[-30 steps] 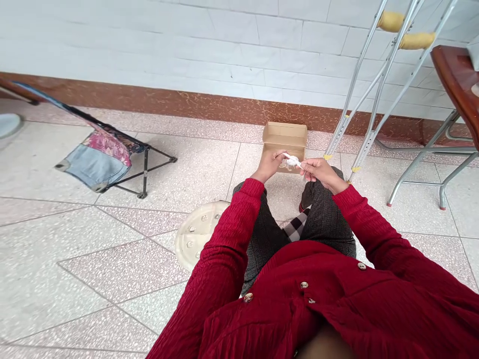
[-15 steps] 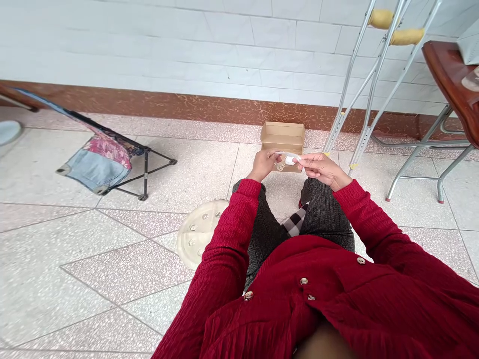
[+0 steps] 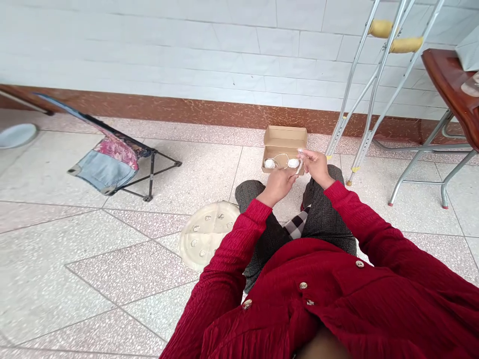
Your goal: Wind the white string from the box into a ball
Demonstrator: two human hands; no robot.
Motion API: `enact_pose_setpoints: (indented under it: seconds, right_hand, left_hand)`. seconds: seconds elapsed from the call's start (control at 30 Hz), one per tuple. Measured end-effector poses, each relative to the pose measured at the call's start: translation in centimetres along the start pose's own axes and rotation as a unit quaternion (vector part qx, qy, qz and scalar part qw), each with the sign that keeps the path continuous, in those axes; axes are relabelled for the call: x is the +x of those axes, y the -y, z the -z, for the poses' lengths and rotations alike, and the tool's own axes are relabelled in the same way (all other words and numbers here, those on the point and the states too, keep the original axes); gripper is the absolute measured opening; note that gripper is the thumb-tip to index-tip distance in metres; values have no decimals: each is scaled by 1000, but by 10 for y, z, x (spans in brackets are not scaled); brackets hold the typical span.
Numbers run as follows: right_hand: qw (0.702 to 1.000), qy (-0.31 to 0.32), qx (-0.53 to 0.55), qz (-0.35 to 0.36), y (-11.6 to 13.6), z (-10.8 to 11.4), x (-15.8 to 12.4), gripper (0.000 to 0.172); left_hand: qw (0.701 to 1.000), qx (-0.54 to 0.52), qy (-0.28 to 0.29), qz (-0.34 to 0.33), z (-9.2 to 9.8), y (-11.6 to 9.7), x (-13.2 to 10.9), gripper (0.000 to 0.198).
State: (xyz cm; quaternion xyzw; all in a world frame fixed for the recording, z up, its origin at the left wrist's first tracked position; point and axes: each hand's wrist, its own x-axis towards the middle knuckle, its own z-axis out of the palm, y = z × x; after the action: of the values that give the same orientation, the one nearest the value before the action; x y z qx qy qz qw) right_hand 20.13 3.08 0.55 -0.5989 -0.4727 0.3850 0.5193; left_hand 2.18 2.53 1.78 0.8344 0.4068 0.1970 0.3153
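I sit on the tiled floor in a red cardigan with both hands out over my knees. My right hand (image 3: 313,163) is closed, pinching a small white strip beside an open cardboard box (image 3: 285,136). Two small white round pieces (image 3: 280,163) joined by a thin wire lie in the box. My left hand (image 3: 280,182) hovers just in front of the box with curled fingers; whether it holds anything is hidden.
A round cream tray (image 3: 206,234) with several small pieces lies on the floor by my left knee. A folded camp chair (image 3: 112,159) stands at left. Two metal crutches (image 3: 374,75) lean on the white wall, beside a metal-legged brown table (image 3: 449,85) at right.
The hands have parted: my left hand dropped back toward my knee, my right stays by the box. The white round pieces now lie in the box.
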Motion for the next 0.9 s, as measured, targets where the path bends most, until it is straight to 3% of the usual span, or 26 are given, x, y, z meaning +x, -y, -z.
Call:
enact_pose_setpoints:
  seconds: [0.17, 0.27, 0.37, 0.5, 0.63, 0.77, 0.9]
  right_hand:
    - [985, 99, -129, 52, -12, 8, -26, 38]
    - [979, 199, -44, 15, -3, 10, -43, 42]
    - [955, 279, 88, -40, 18, 11, -54, 46]
    - [942, 280, 171, -70, 41, 12, -52, 54]
    - [957, 257, 128, -38, 33, 12, -37, 76]
    - [966, 255, 6, -33, 9, 14, -33, 93]
    - [943, 324, -24, -76, 4, 19, -45, 90]
  left_hand:
    - [997, 22, -71, -28, 26, 5, 11, 24]
    - [996, 4, -88, -15, 31, 14, 18, 27]
    - [996, -65, -68, 7, 24, 19, 18, 29]
    - [984, -162, -47, 51, 2, 16, 7, 38]
    - [980, -186, -4, 67, -12, 9, -9, 37]
    - [990, -127, -15, 55, -2, 10, -18, 32]
    - [994, -64, -86, 28, 21, 16, -13, 29]
